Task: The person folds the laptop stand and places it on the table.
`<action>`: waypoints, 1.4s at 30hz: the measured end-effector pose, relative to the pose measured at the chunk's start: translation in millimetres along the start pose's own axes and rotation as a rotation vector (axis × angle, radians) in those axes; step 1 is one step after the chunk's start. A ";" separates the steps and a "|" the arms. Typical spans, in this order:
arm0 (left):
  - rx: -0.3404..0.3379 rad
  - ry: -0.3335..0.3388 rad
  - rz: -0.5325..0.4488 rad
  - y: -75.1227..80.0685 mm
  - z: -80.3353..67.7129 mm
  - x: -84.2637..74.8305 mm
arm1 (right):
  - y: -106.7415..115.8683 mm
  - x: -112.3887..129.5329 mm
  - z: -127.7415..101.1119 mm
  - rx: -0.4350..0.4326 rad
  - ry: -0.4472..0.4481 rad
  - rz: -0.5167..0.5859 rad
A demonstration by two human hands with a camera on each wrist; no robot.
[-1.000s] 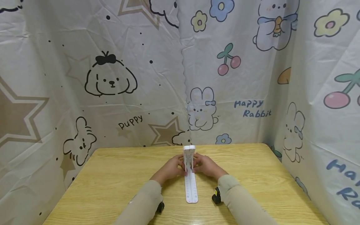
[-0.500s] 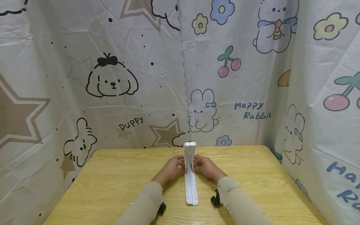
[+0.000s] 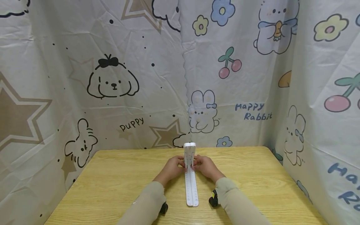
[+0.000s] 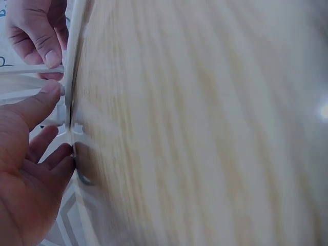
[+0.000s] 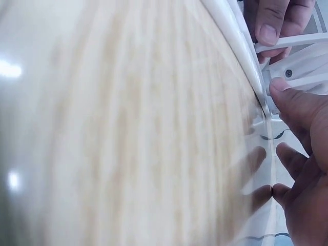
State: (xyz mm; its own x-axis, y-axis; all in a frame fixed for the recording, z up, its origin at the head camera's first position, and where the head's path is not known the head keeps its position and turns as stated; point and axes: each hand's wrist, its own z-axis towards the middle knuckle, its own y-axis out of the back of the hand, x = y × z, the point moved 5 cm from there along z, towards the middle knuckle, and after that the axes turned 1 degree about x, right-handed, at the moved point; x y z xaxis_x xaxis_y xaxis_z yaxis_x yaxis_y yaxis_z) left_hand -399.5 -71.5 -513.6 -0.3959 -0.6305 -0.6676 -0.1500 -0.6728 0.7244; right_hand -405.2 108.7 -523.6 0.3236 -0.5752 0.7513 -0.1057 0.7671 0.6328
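Note:
A white folding stand (image 3: 192, 190) lies lengthwise on the table in the head view, its long split base pointing toward me. At its far end the upright part (image 3: 189, 150) rises on thin side struts. My left hand (image 3: 173, 167) holds the left strut near its foot; in the left wrist view its thumb (image 4: 49, 88) presses the strut's end, with other fingers curled low at the table. From the other side my right hand (image 3: 207, 166) holds the right strut, its thumb (image 5: 279, 86) on the strut end and lower fingertips touching the tabletop.
The wood-grain table (image 3: 121, 187) spreads to both sides of the stand. A printed cloth (image 3: 146, 78) hangs behind and at both sides. Black wrist cameras (image 3: 213, 198) sit under the sleeves, close over the table.
The stand's upright part has come up slightly taller, and both thumbs have shifted a little away from me along the base. The head view has tilted up slightly.

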 end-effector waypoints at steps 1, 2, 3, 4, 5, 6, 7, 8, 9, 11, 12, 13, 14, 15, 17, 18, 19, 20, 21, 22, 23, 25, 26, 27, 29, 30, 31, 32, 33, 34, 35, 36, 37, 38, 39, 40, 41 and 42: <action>-0.009 0.004 0.004 -0.1 0.5 0.1 | -0.3 0.1 0.4 -0.009 0.002 0.003; -0.017 0.014 0.005 -0.2 1.0 0.4 | -0.5 0.2 0.9 -0.015 -0.001 0.009; -0.027 0.017 0.008 -0.3 1.5 0.4 | -1.0 0.4 1.3 -0.022 0.004 0.010; -0.036 0.024 0.011 -0.4 1.9 0.4 | -1.5 0.8 1.6 -0.027 0.007 0.013; -0.044 0.030 0.013 -0.5 2.4 0.3 | -1.9 1.3 1.8 -0.032 0.011 0.016; -0.050 0.037 0.013 -0.7 3.0 0.3 | -2.1 1.8 2.1 -0.035 0.013 0.018; -0.055 0.043 0.014 -1.1 3.6 0.3 | -2.3 2.2 2.4 -0.037 0.014 0.019; -0.061 0.048 0.011 -1.5 4.2 0.3 | -2.3 2.8 2.5 -0.041 0.021 0.013; -0.066 0.048 0.010 -2.0 4.7 0.2 | -2.1 3.2 2.5 -0.043 0.022 0.011; -0.068 0.056 0.003 -3.0 5.8 0.0 | -1.6 3.9 2.7 -0.053 0.030 -0.002; -0.070 0.058 0.003 -3.4 6.2 -0.3 | -1.5 3.8 3.0 -0.057 0.030 -0.010; -0.069 0.065 0.000 -3.8 6.2 -0.2 | -1.5 3.8 3.0 -0.062 0.027 -0.018; -0.070 0.069 0.000 -3.8 6.1 -0.6 | -1.5 3.8 3.2 -0.068 0.025 -0.030; -0.072 0.076 0.000 -3.8 6.0 -0.8 | -1.5 3.6 3.5 -0.076 0.017 -0.043; -0.084 0.104 -0.003 -2.8 5.5 -1.0 | -1.2 3.2 3.6 -0.097 -0.006 -0.079; -0.094 0.121 -0.005 -2.0 5.1 -0.9 | -0.8 3.1 3.7 -0.108 -0.022 -0.097; -0.105 0.142 -0.009 -1.1 4.6 -0.8 | -0.3 3.3 3.6 -0.121 -0.038 -0.115; -0.115 0.160 -0.015 -0.3 4.0 -0.7 | 0.2 3.5 3.4 -0.133 -0.051 -0.132; -0.124 0.179 -0.025 0.3 3.5 -0.4 | 0.9 3.6 2.9 -0.144 -0.069 -0.140; -0.130 0.187 -0.030 0.9 3.0 -0.4 | 1.5 3.7 2.6 -0.152 -0.085 -0.144; -0.133 0.193 -0.036 1.2 2.7 -0.4 | 2.0 3.7 2.3 -0.159 -0.095 -0.144; -0.136 0.183 -0.048 1.2 2.9 -0.6 | 2.8 3.3 1.8 -0.164 -0.110 -0.115; -0.135 0.173 -0.056 0.9 3.4 -0.5 | 3.0 2.8 1.9 -0.164 -0.111 -0.097; -0.135 0.161 -0.067 0.9 4.0 -0.6 | 3.0 2.2 2.2 -0.161 -0.108 -0.075; -0.137 0.148 -0.105 0.3 5.6 0.1 | 2.7 1.7 3.1 -0.147 -0.098 -0.031; -0.138 0.140 -0.133 -0.1 6.3 0.4 | 2.4 1.5 3.7 -0.139 -0.093 -0.012; -0.134 0.134 -0.168 -0.6 7.0 0.7 | 2.1 1.3 4.5 -0.133 -0.087 0.000; -0.132 0.129 -0.202 -1.0 7.4 1.0 | 1.8 1.1 5.1 -0.129 -0.082 0.012; -0.132 0.124 -0.231 -1.3 7.6 1.1 | 1.6 1.5 5.4 -0.124 -0.080 0.025; -0.131 0.118 -0.255 -1.7 8.1 1.6 | 1.6 2.0 5.7 -0.121 -0.079 0.038; -0.130 0.116 -0.276 -1.9 8.4 2.1 | 1.6 2.1 6.0 -0.121 -0.077 0.046; -0.131 0.105 -0.292 -2.0 8.8 2.4 | 1.4 2.3 6.7 -0.120 -0.071 0.056; -0.132 0.102 -0.300 -2.0 9.3 3.0 | 1.5 2.3 7.2 -0.119 -0.073 0.074; -0.136 0.101 -0.302 -1.9 9.8 3.9 | 1.5 2.2 7.7 -0.118 -0.072 0.090; -0.139 0.102 -0.303 -1.7 10.5 4.8 | 1.6 2.2 8.1 -0.118 -0.070 0.099; -0.143 0.104 -0.306 -1.7 11.3 5.9 | 1.6 1.9 8.7 -0.118 -0.067 0.110; -0.147 0.102 -0.306 -1.5 12.1 6.7 | 1.7 1.6 9.1 -0.116 -0.065 0.119; -0.152 0.096 -0.306 -1.4 12.8 7.4 | 1.5 1.3 9.6 -0.114 -0.057 0.123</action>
State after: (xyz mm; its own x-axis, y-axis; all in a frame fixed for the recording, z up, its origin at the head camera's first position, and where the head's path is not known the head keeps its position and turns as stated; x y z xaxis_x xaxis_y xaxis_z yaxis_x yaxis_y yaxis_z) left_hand -413.8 -70.3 -517.3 -0.2657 -0.4196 -0.8680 -0.1090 -0.8815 0.4595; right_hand -413.9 106.4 -519.8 0.2609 -0.4880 0.8329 -0.0328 0.8578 0.5129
